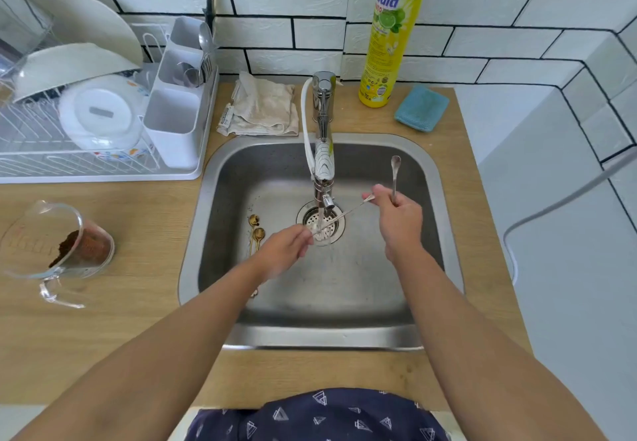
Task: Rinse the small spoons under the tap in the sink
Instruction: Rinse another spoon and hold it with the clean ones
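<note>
While water runs from the tap (324, 178) straight onto the drain (322, 225), the right hand (400, 220) is closed on two thin silver spoons. One silver spoon (395, 175) sticks up out of the fist with its small bowl on top; the other silver spoon (344, 214) slants down to the left, its far end right in the stream over the drain. The left hand (286, 251) has its fingers pinched in at that wet end, though it's blurry, so I can't tell how firmly it grips. Two little gold spoons (255, 230) lie side by side on the sink (344, 302) floor, just left of the drain, bowls toward the back. On the desk (138, 337) there's a glass jug (58, 247) with brown grounds, on its side.
</note>
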The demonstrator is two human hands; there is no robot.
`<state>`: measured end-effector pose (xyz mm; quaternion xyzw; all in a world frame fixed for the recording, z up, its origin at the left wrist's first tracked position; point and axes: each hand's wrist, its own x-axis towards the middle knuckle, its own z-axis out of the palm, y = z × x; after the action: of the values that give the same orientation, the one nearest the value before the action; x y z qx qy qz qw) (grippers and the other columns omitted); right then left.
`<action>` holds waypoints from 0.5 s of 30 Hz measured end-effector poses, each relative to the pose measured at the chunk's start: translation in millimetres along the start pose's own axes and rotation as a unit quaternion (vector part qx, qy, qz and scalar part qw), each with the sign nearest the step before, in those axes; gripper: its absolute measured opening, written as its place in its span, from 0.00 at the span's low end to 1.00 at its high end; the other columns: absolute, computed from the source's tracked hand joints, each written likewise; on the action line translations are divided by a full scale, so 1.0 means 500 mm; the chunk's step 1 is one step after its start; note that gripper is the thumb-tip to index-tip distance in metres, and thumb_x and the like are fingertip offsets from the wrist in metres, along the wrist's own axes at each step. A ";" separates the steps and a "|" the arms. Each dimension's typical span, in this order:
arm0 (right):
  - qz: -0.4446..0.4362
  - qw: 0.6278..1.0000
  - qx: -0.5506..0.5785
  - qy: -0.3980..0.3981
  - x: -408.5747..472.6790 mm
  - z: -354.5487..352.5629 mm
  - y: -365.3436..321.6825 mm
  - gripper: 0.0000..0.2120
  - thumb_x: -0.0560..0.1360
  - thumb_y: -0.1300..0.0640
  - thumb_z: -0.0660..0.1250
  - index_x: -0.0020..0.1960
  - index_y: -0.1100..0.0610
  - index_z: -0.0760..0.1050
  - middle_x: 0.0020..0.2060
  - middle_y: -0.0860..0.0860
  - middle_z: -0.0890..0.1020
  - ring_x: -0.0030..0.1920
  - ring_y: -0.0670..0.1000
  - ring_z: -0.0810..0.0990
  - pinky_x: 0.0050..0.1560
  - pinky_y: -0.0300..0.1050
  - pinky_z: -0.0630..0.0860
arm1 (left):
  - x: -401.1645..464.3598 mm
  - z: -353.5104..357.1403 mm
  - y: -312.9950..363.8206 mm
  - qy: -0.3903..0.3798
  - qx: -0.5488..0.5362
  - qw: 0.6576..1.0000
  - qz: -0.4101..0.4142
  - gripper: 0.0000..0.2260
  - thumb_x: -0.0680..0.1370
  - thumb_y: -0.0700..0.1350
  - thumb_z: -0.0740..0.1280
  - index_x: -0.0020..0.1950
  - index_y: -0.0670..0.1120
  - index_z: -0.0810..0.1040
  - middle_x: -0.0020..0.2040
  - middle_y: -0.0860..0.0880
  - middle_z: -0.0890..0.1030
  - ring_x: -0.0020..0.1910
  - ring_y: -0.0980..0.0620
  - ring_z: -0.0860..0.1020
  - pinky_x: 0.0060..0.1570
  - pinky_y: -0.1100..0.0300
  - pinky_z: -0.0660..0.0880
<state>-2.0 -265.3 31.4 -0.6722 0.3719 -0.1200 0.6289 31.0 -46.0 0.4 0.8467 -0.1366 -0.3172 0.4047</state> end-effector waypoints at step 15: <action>-0.003 1.000 0.005 -0.015 -0.008 0.000 -0.014 0.11 0.76 0.46 0.71 0.39 0.47 0.88 0.40 0.60 0.86 0.34 0.44 0.71 0.35 0.39 0.69 | 0.000 0.008 0.019 0.016 0.023 1.000 -0.003 0.16 0.85 0.53 0.52 0.44 0.48 0.73 0.38 0.52 0.75 0.38 0.53 0.72 0.40 0.57 0.69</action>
<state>-2.5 -263.2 39.2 -0.6716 0.3601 -0.1137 0.6375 28.5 -54.6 6.0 0.8614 -0.1347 -0.3014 0.3860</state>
